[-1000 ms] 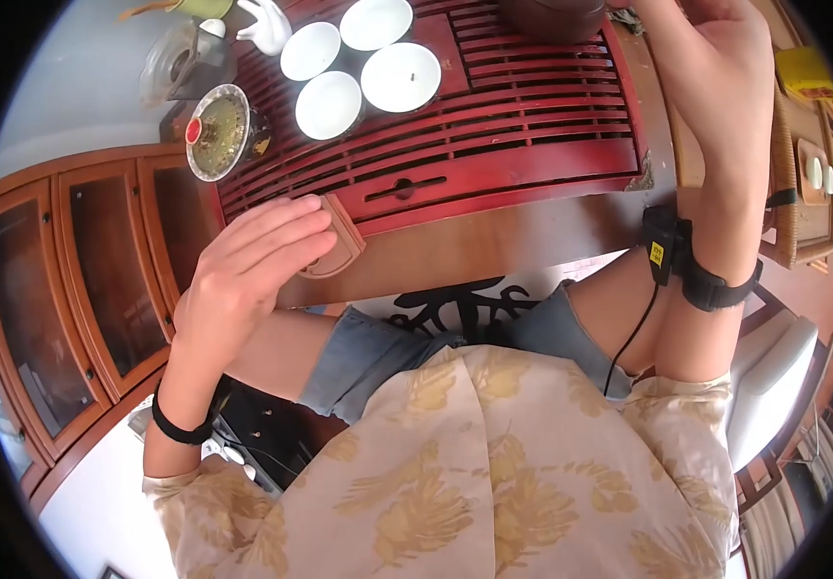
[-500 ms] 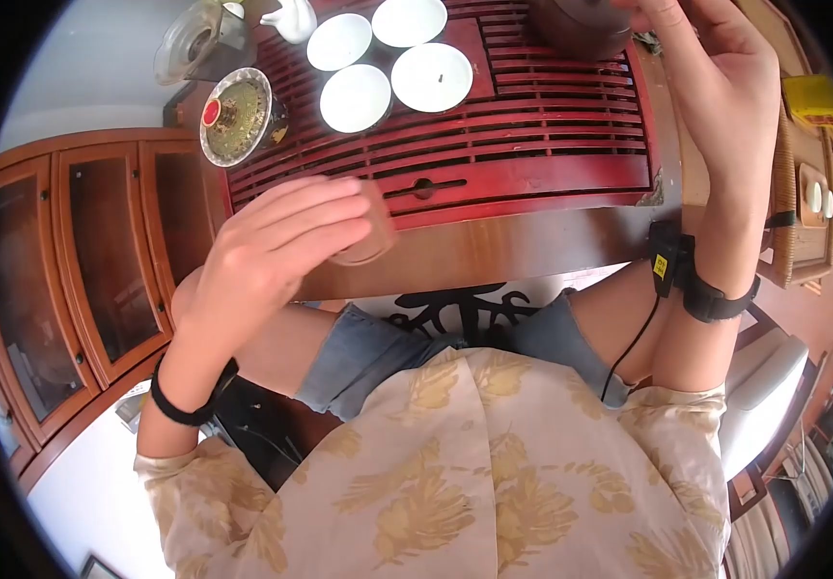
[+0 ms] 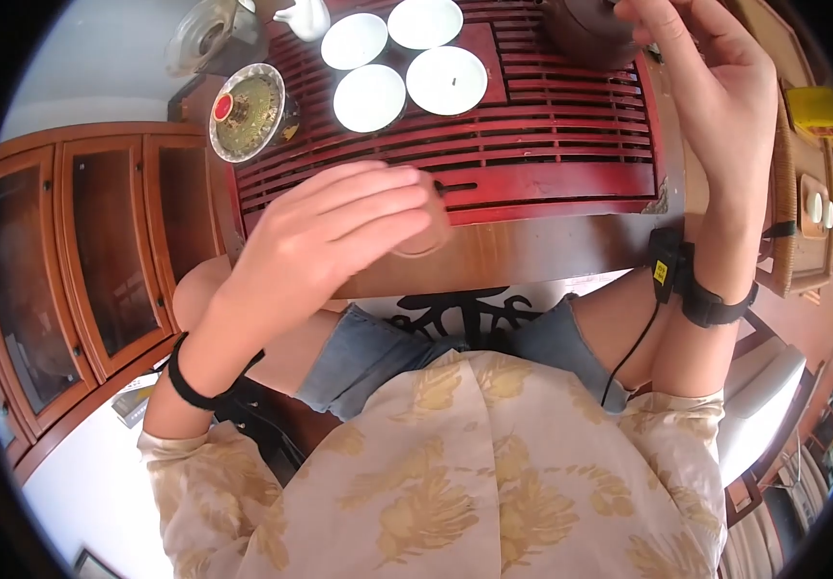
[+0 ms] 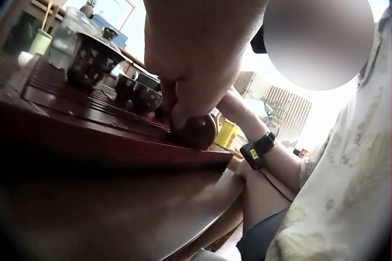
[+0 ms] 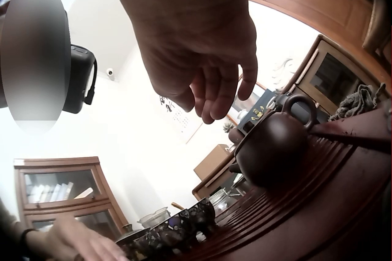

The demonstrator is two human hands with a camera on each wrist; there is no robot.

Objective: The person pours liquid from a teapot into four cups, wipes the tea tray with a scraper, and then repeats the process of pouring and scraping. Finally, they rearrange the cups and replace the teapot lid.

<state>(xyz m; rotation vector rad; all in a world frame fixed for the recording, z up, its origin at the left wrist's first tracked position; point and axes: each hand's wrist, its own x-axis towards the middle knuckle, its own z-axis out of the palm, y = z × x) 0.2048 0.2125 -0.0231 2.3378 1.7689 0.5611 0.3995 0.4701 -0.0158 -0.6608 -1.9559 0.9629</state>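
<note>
In the head view my left hand holds a small flat reddish-brown coaster just off the front edge of the tea tray. The fingers lie over its top; the thumb is hidden underneath. My right hand hovers by a dark brown clay teapot at the tray's right end. From the right wrist, that hand hangs with loosely bent fingers above and beside the teapot, holding nothing. Several white-lined cups stand together on the red slatted tea tray.
A lidded, patterned bowl stands at the tray's left end, with a glass vessel behind it. A white figurine sits near the cups. A yellow box and wicker shelf lie to the right. Wooden cabinets stand left.
The left hand has moved to the right along the tray's front edge, carrying the coaster. My right hand stays beside the teapot. The view has shifted slightly, moving the cups right.
</note>
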